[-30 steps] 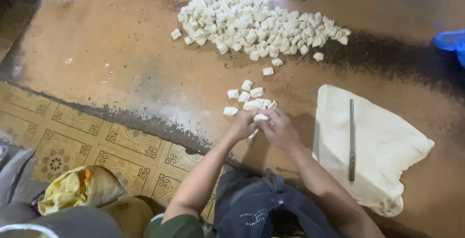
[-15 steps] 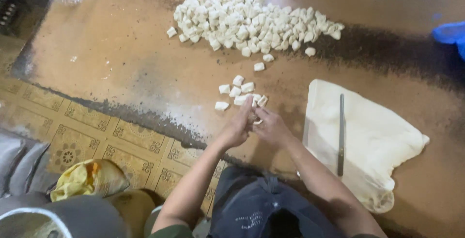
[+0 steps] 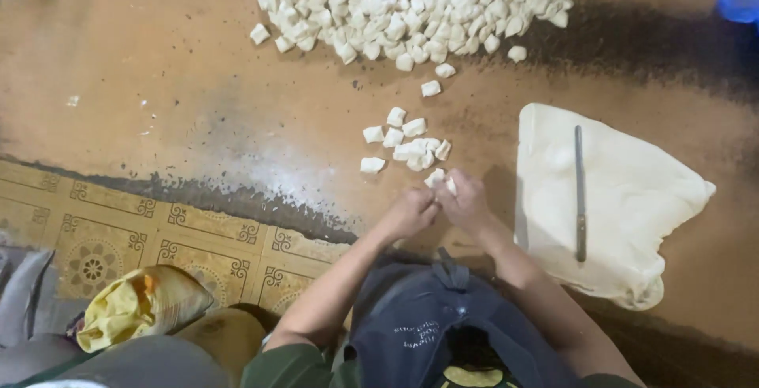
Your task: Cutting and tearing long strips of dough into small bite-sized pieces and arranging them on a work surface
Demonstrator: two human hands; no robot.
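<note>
My left hand and my right hand meet close together over the brown work surface. Between their fingers they pinch a small white piece of dough. Just beyond the hands lies a small cluster of cut dough pieces. A big heap of cut dough pieces spreads across the far part of the surface. To the right of my right hand lies a flat sheet of pale dough with a long thin knife resting on it.
A patterned yellow tiled floor borders the surface at the near left. A yellow cloth bundle lies on grey fabric at the lower left. A blue object shows at the far right edge.
The view has shifted slightly. My hands stay together near the small cluster, still working a piece of dough between the fingers.
</note>
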